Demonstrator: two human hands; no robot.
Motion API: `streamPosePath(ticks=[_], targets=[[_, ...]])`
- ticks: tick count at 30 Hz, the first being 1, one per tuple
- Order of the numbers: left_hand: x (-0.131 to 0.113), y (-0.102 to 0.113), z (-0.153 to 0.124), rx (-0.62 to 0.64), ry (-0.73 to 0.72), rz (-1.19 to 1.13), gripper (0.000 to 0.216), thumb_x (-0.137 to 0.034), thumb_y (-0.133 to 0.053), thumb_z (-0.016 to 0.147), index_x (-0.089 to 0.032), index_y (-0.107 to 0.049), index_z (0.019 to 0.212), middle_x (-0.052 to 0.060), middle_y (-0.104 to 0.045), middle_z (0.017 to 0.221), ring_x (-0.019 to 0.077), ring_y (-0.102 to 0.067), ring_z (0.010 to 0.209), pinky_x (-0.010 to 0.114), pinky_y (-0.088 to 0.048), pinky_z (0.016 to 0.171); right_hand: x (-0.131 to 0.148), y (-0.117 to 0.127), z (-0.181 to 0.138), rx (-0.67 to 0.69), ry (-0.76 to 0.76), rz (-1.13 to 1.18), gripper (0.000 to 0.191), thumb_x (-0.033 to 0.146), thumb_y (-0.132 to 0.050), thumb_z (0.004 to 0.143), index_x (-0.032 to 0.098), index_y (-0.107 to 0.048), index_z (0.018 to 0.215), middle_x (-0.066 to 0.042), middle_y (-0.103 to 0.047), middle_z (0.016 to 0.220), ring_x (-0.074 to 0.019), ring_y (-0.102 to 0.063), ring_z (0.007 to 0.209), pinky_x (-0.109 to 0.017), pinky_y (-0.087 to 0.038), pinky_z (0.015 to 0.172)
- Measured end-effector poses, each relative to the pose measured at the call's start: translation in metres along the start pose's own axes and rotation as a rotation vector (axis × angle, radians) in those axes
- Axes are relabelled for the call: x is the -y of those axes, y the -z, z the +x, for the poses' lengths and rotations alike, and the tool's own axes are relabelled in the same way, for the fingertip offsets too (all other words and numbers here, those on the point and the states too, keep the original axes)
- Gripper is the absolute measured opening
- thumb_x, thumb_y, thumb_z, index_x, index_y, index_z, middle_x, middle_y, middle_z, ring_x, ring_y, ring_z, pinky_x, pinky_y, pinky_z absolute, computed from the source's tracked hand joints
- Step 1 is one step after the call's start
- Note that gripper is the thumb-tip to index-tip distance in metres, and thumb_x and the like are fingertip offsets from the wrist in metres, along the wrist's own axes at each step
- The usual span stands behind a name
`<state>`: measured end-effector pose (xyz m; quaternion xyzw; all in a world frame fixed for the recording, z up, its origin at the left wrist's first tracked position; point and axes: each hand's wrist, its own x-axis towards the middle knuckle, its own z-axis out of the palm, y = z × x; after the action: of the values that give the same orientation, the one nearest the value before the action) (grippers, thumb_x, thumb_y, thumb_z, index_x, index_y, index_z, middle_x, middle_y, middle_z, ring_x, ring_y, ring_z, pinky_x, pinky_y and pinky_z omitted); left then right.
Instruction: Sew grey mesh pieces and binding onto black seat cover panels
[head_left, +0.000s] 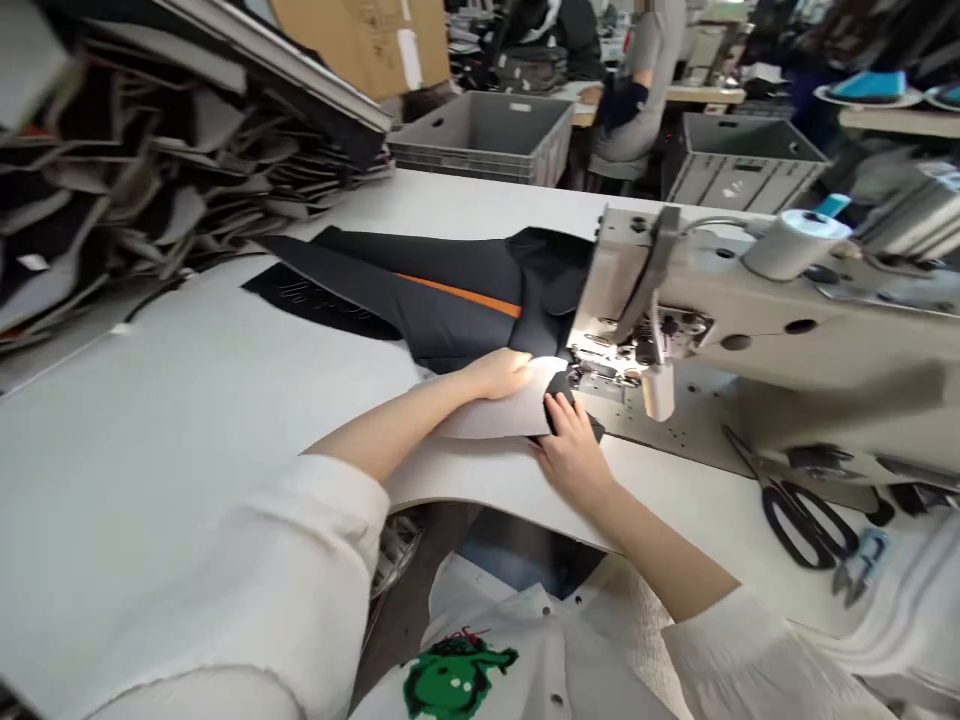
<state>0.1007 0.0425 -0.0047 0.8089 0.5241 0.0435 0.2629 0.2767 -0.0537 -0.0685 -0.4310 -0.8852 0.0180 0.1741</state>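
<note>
A dark garment piece with an orange stripe (450,295) lies on the white sewing table (150,420), running under the head of a sewing machine (750,310). My left hand (499,374) lies on a pale grey fabric piece (495,415) just left of the needle area, fingers curled over its edge. My right hand (571,445) presses flat on the dark and grey fabric in front of the presser foot (592,375), fingers stretched towards the needle. Both hands touch the same layered pieces.
Black scissors (802,515) and small snips (855,570) lie on the table at the right. A heap of cut dark pieces (112,170) fills the left back. Two grey crates (487,135) stand behind the table, where another person (637,90) sits.
</note>
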Motion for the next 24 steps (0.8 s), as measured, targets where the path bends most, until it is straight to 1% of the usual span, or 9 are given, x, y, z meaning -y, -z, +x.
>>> streamPosePath(ticks=[3,6,9,12,14,16,18,20,24], targets=[[0.014,-0.003,-0.010,0.006,0.063,-0.096,0.034,-0.025,-0.027,0.082,-0.013,-0.058,0.081,0.009,-0.066,0.085,0.0223,-0.060,0.078,0.030,-0.045,0.068,-0.011,0.004,0.003,0.070,0.072,0.027,0.030,0.024,-0.060,0.085,0.015,-0.069,0.112,-0.022,-0.045,0.139,-0.0375,-0.037,0.132,-0.057,-0.031,0.108],[0.008,-0.014,-0.043,0.019,0.115,-0.196,0.033,-0.026,-0.025,0.079,-0.014,-0.056,0.077,0.005,-0.065,0.080,0.0200,-0.058,0.073,0.028,-0.044,0.063,-0.031,0.012,0.005,0.127,0.229,0.101,0.043,0.017,-0.054,0.086,0.021,-0.058,0.129,-0.019,-0.044,0.141,-0.0348,-0.035,0.134,-0.058,-0.029,0.109],[-0.013,-0.035,-0.073,-0.017,0.165,-0.400,0.031,-0.029,-0.029,0.080,-0.015,-0.057,0.079,0.002,-0.064,0.080,0.0183,-0.056,0.074,0.027,-0.043,0.065,-0.054,0.020,0.006,0.169,0.387,0.238,0.047,0.012,-0.049,0.086,0.025,-0.056,0.131,-0.015,-0.046,0.140,-0.0304,-0.037,0.133,-0.053,-0.030,0.110],[-0.028,-0.050,-0.085,-0.102,0.209,-0.542,0.028,-0.031,-0.033,0.081,-0.015,-0.055,0.076,0.000,-0.059,0.075,0.0163,-0.052,0.069,0.026,-0.040,0.064,-0.067,0.031,0.002,0.215,0.407,0.406,0.038,0.020,-0.053,0.087,0.025,-0.062,0.123,-0.011,-0.048,0.139,-0.0275,-0.039,0.132,-0.049,-0.028,0.112],[-0.029,-0.053,-0.085,-0.143,0.209,-0.556,0.025,-0.030,-0.034,0.081,-0.015,-0.055,0.076,-0.001,-0.057,0.074,0.0153,-0.050,0.069,0.025,-0.039,0.064,-0.067,0.038,-0.001,0.246,0.308,0.535,0.033,0.029,-0.050,0.090,0.024,-0.063,0.120,-0.009,-0.051,0.136,-0.0248,-0.043,0.129,-0.045,-0.030,0.112],[-0.027,-0.052,-0.082,-0.162,0.206,-0.545,0.024,-0.028,-0.034,0.082,-0.015,-0.055,0.077,-0.001,-0.056,0.073,0.0147,-0.049,0.069,0.025,-0.038,0.064,-0.061,0.043,0.001,0.212,0.047,0.613,0.034,0.031,-0.042,0.094,0.020,-0.058,0.121,-0.009,-0.058,0.127,-0.0202,-0.053,0.118,-0.038,-0.039,0.105],[-0.025,-0.050,-0.081,-0.170,0.190,-0.514,0.024,-0.027,-0.034,0.084,-0.016,-0.054,0.078,-0.001,-0.056,0.074,0.0145,-0.050,0.069,0.025,-0.038,0.065,-0.052,0.046,0.009,0.164,-0.264,0.566,0.036,0.028,-0.038,0.094,0.017,-0.051,0.126,-0.009,-0.062,0.120,-0.0180,-0.059,0.107,-0.032,-0.045,0.096],[-0.026,-0.048,-0.082,-0.154,0.158,-0.469,0.023,-0.026,-0.034,0.086,-0.016,-0.053,0.079,-0.002,-0.055,0.073,0.0141,-0.049,0.068,0.025,-0.037,0.064,-0.044,0.046,0.023,0.210,-0.464,0.424,0.038,0.033,-0.042,0.093,0.017,-0.049,0.126,-0.011,-0.061,0.119,-0.0203,-0.060,0.105,-0.032,-0.047,0.091],[-0.029,-0.047,-0.093,-0.071,0.080,-0.392,0.023,-0.027,-0.033,0.090,-0.017,-0.049,0.077,-0.003,-0.051,0.067,0.0123,-0.046,0.062,0.025,-0.034,0.061,-0.038,0.048,0.053,0.471,-0.493,0.222,0.039,0.049,-0.041,0.092,0.020,-0.056,0.113,-0.010,-0.066,0.105,-0.0232,-0.064,0.093,-0.031,-0.049,0.073]])
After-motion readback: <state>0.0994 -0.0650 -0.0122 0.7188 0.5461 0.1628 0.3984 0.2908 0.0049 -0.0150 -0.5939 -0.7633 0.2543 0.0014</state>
